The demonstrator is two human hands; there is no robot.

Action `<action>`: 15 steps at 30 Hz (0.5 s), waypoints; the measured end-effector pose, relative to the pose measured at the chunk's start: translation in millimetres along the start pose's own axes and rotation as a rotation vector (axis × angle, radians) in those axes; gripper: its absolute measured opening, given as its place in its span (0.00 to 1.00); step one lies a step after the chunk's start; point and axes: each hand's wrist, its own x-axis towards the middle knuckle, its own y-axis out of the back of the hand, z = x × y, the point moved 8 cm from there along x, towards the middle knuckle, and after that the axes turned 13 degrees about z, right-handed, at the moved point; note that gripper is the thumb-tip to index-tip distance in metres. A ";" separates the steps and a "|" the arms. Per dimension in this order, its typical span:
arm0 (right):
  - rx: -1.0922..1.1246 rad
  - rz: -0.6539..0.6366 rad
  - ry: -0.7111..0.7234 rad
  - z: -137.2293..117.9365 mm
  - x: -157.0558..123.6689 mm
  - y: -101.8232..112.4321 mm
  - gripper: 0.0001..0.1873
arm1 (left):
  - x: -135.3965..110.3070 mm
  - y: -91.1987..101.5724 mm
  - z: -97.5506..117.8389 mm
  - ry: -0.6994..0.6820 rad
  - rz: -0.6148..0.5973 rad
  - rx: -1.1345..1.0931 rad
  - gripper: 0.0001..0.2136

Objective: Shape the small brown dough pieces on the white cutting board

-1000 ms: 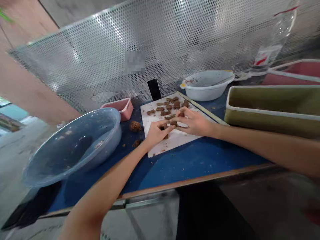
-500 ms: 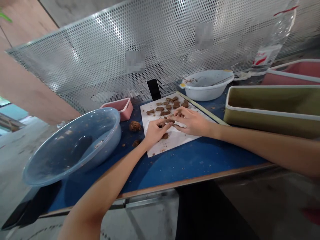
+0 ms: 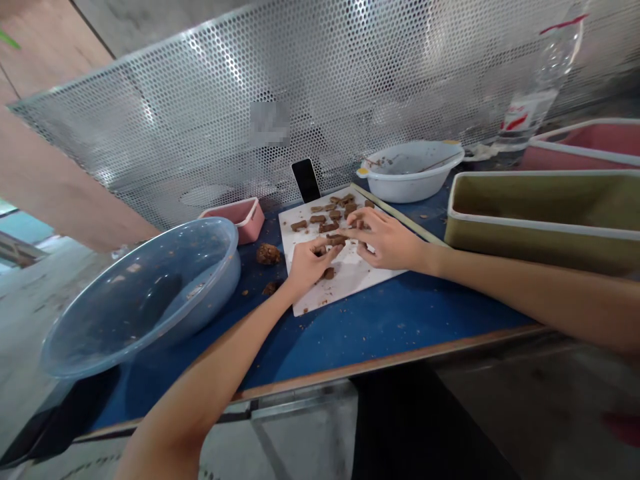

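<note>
My left hand [image 3: 309, 268] pinches a small brown lump that looks like clay [image 3: 336, 240] between thumb and fingers, just above a white board [image 3: 345, 293]. Close by on the right is my right hand [image 3: 393, 241], its thumb and fingers apart. Its index fingertip reaches to the lump; whether it touches cannot be made out. Several short brown pieces [image 3: 329, 227] lie on the board beyond my hands, some partly hidden by my right hand. Another brown piece [image 3: 329, 273] rests beside my left thumb.
Left of the board are brown clumps [image 3: 269, 253], a large blue basin [image 3: 215, 293] and a pink box [image 3: 253, 223]. A phone [image 3: 306, 180] leans behind it. A wooden strip [image 3: 400, 213], a white tub [image 3: 410, 183], a green planter [image 3: 540, 230] and a bottle [image 3: 530, 110] stand right.
My right thumb has drawn back from the brown lump and the gap between thumb and index finger has widened. My left hand keeps its pinch on the lump.
</note>
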 end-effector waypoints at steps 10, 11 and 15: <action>-0.035 0.030 -0.005 2.0 -1.6 3.3 0.30 | 0.2 -0.3 3.0 -0.006 0.007 0.017 0.22; -0.028 0.020 0.008 1.2 -1.8 2.5 0.32 | 0.2 0.0 2.9 -0.007 0.013 0.022 0.22; -0.001 -0.005 0.066 -4.1 -2.6 -0.7 0.35 | 0.2 1.5 3.8 -0.017 0.031 0.031 0.21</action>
